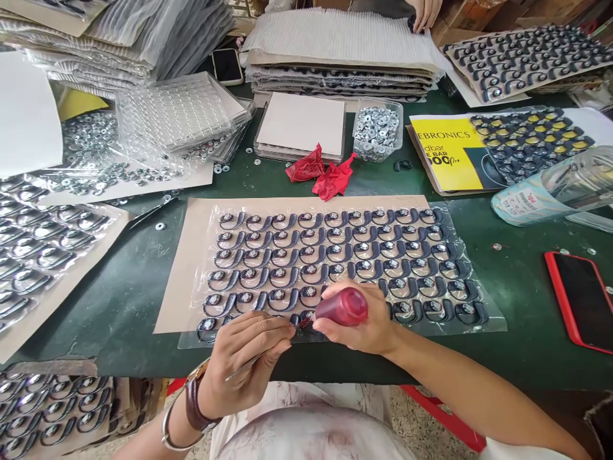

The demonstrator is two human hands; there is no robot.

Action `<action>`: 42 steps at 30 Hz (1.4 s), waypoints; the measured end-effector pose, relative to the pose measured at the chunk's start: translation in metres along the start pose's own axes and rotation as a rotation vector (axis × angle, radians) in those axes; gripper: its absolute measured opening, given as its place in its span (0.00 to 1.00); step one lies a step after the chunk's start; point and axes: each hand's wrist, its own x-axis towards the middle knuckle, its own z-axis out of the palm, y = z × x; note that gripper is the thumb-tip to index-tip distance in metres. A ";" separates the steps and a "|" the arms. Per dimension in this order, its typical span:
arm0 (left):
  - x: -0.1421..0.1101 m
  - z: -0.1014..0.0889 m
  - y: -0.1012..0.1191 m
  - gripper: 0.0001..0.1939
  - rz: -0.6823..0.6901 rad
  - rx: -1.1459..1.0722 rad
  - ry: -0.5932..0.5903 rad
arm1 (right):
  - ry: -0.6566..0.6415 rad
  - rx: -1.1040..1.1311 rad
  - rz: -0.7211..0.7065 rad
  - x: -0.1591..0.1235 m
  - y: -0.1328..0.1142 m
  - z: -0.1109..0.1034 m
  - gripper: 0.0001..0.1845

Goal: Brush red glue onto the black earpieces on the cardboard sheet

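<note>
A clear plastic sheet point(483, 322) holding several rows of dark hook-shaped parts with round metal centres lies on a brown card point(186, 268) in front of me. My right hand point(366, 329) grips a small red squeeze bottle point(342, 306), its tip pointing left at a part in the nearest row. My left hand point(246, 358) is pinched around a thin metal tool point(249, 363) whose tip meets the same part. A watch and a bangle sit on my left wrist.
A tub of metal washers point(377, 128), crumpled red cloth point(325, 174), a red phone point(582, 300), a lying clear bottle point(550, 188), more filled trays at left point(43, 249) and right point(527, 144), stacked sheets behind. Another person's hand point(424, 13) rests at the far edge.
</note>
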 end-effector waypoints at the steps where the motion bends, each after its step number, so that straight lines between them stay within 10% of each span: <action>1: 0.000 -0.001 0.000 0.11 -0.003 0.003 -0.004 | 0.008 -0.025 -0.053 0.000 -0.001 0.001 0.14; 5: 0.001 -0.001 0.001 0.09 -0.020 0.023 -0.017 | -0.031 -0.052 -0.101 0.002 -0.010 0.003 0.16; 10: 0.002 0.004 0.008 0.09 0.031 0.071 -0.002 | 0.124 0.374 0.299 0.015 -0.026 -0.021 0.10; 20: -0.020 -0.027 0.008 0.12 -0.023 0.229 0.198 | 0.764 0.575 0.729 -0.024 0.042 -0.200 0.20; 22: -0.021 -0.028 0.006 0.12 -0.024 0.249 0.203 | 0.703 0.617 0.874 -0.034 0.054 -0.220 0.23; 36: 0.013 -0.014 0.003 0.10 0.146 0.164 0.066 | 0.648 0.695 0.820 -0.021 0.058 -0.234 0.23; 42: 0.025 -0.014 -0.001 0.09 0.124 0.168 0.076 | 0.421 0.676 0.686 0.042 0.079 -0.192 0.27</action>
